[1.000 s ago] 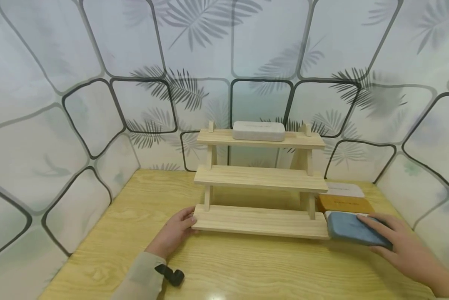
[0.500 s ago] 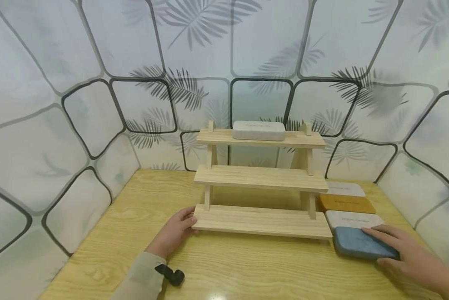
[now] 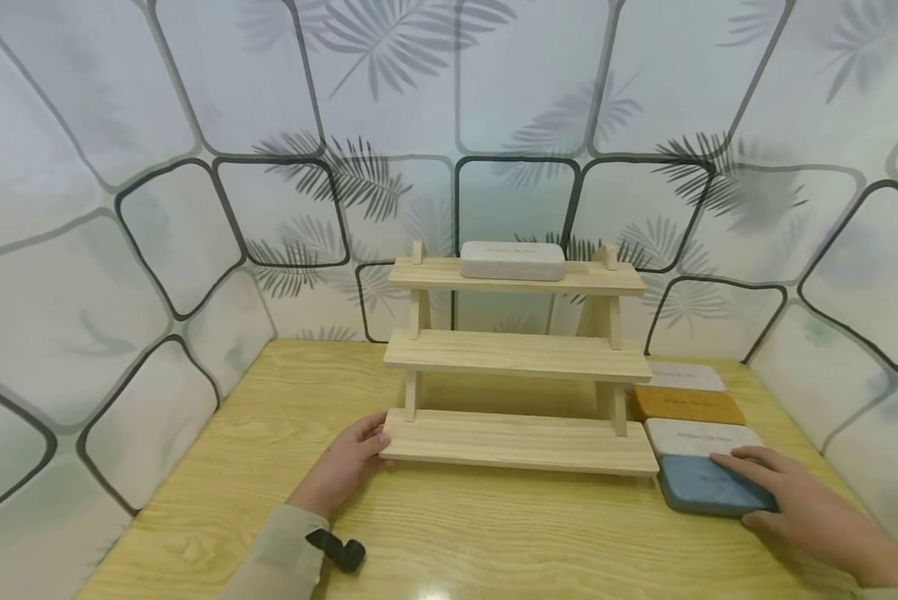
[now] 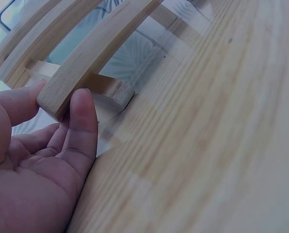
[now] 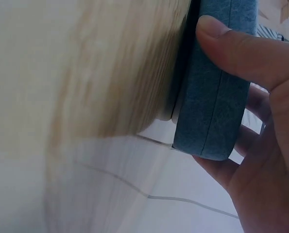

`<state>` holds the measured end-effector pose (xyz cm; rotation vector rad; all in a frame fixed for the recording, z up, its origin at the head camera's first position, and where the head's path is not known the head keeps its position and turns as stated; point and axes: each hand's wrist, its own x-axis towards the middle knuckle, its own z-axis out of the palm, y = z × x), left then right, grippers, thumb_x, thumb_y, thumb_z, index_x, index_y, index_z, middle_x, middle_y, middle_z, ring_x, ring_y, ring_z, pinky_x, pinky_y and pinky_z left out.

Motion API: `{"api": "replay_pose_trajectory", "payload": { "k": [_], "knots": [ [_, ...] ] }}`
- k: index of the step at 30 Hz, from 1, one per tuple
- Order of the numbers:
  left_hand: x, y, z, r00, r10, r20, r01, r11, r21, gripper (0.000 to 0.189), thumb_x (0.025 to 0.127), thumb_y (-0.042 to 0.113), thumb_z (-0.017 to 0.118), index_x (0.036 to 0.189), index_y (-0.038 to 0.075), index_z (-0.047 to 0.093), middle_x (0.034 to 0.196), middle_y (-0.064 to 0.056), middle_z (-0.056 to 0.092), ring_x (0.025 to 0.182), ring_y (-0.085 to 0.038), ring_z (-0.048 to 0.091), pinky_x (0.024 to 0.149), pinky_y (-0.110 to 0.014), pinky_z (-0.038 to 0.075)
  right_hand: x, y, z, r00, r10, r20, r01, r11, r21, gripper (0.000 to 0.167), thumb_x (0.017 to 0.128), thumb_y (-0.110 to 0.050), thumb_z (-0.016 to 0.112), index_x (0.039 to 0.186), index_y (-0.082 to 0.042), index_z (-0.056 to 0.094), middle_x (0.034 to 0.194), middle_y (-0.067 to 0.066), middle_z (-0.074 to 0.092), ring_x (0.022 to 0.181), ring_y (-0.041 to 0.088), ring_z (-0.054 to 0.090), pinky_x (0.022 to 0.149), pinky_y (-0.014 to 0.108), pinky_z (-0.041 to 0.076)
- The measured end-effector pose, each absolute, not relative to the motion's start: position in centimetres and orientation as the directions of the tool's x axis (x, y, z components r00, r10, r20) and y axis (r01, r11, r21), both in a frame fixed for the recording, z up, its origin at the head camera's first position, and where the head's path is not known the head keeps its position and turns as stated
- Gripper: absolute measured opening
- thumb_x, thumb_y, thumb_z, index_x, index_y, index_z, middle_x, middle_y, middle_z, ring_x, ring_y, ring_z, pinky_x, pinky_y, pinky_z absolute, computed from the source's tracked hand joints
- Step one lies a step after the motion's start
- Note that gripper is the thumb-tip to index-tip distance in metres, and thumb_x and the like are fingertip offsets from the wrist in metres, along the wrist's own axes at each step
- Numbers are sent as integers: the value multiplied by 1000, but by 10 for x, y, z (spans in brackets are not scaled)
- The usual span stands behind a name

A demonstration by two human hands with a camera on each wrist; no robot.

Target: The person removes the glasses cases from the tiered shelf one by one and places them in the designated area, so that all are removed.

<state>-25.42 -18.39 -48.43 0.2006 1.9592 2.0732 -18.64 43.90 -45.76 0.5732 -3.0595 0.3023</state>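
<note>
My left hand (image 3: 347, 461) pinches the left end of the bottom shelf of a three-tier wooden stand (image 3: 516, 354). Up close in the left wrist view, its thumb and fingers (image 4: 83, 114) close on the board's corner. At the stand's right, my right hand (image 3: 797, 504) grips a blue glasses case (image 3: 707, 485) by its right end. Thumb and fingers lie on opposite sides of this blue case (image 5: 212, 102) in the right wrist view, where a seam runs along its side. Directly behind the blue case lies a white case (image 3: 700, 437).
Behind the white case, an orange case (image 3: 689, 404) and a pale case (image 3: 685, 377) continue the row. Another white case (image 3: 512, 260) sits on the stand's top shelf. Patterned walls (image 3: 194, 208) surround the wooden table (image 3: 539, 533) at the back and sides.
My right hand has drawn the blue case toward the front, off the white case it covered, which now shows. My left hand keeps its hold on the shelf. The head view has shifted slightly.
</note>
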Motion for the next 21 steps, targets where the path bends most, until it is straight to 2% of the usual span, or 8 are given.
{"api": "replay_pose_trajectory", "payload": {
  "k": [6, 21],
  "knots": [
    [-254, -184, -483, -950, 299, -89, -102, -28, 994, 61, 108, 17, 52, 157, -4, 23, 146, -28, 42, 125, -33, 53, 96, -42, 52, -188, 439, -458, -932, -359, 49, -362, 917, -168, 79, 74, -24, 90, 145, -18, 56, 134, 21, 51, 116, 48, 52, 83, 60, 51],
    [-255, -184, -486, -951, 295, -96, -114, -45, 992, 59, 108, 17, 52, 157, -3, 26, 147, -27, 42, 126, -32, 52, 97, -40, 52, -200, 435, -459, -944, -325, 49, -329, 934, -138, 74, 77, -20, 87, 143, -11, 56, 135, 29, 49, 117, 55, 48, 86, 67, 46]
  ]
}}
